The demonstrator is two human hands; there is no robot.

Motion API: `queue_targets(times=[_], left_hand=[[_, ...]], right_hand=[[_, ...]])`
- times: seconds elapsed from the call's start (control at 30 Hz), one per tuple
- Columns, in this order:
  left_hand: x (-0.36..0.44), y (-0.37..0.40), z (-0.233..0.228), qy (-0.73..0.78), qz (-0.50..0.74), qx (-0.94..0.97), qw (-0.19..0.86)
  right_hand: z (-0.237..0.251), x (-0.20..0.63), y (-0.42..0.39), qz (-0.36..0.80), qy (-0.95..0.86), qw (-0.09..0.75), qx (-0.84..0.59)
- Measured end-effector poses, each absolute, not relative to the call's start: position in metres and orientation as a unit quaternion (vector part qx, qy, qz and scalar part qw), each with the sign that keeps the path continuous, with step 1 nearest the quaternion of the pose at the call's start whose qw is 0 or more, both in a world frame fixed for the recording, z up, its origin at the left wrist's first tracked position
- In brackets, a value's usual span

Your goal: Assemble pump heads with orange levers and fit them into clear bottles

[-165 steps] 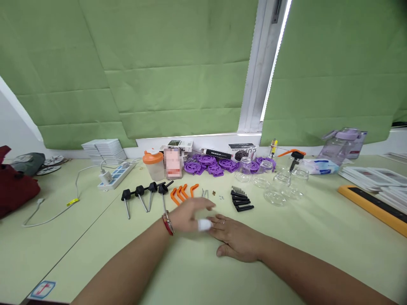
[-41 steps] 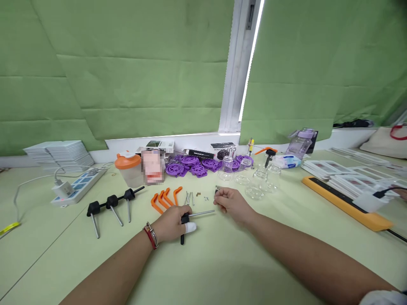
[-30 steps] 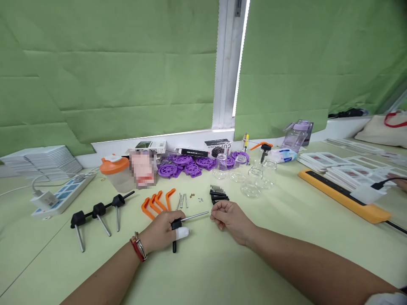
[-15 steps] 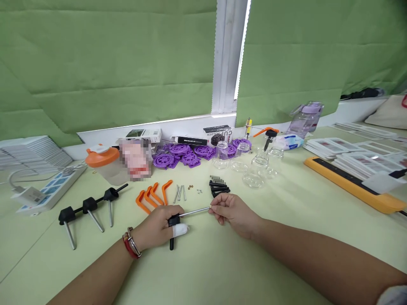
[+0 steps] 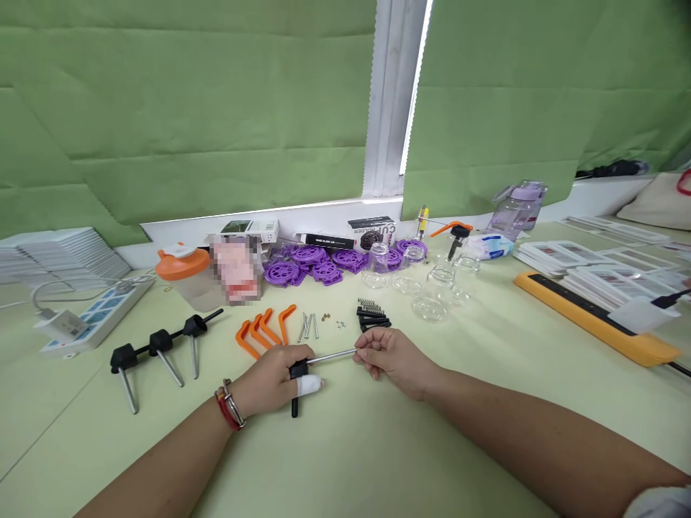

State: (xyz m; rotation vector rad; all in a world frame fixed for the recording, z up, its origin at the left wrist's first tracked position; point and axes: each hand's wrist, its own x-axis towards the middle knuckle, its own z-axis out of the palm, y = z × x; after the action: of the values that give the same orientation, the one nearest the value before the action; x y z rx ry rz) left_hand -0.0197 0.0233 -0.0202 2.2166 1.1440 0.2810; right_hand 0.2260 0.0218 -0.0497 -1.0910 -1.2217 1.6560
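My left hand (image 5: 273,380), with a white bandage on one finger, grips the black head of a black-handled metal rod part (image 5: 329,355) lying across the pale green table (image 5: 378,460). At the rod's free metal end, my right hand (image 5: 389,356) is closed, fingertips pinched at the tip; what sits between them is too small to tell. Just beyond the hands lie orange hooks (image 5: 262,329), loose screws (image 5: 307,325), and small black pieces with springs (image 5: 371,316).
Three more black rod parts (image 5: 156,345) lie to the left, near a power strip (image 5: 89,320). Purple wheels (image 5: 318,260), glass jars (image 5: 432,284), an orange-lidded cup (image 5: 183,273) and boxes line the back. An orange-edged board (image 5: 594,320) with stacked cards sits at the right.
My left hand took one black rod part from the row and holds it. My right hand went to the small black pieces, then came to the rod's tip.
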Motion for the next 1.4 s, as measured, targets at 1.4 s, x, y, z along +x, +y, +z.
queue_targets(times=[1.4], left_hand=[[-0.0201,0.0231,-0.0204,0.434,0.109,0.834,0.322]], right_hand=[[-0.0551,0.2242,0.0198,0.576,-0.581,0.354,-0.454]])
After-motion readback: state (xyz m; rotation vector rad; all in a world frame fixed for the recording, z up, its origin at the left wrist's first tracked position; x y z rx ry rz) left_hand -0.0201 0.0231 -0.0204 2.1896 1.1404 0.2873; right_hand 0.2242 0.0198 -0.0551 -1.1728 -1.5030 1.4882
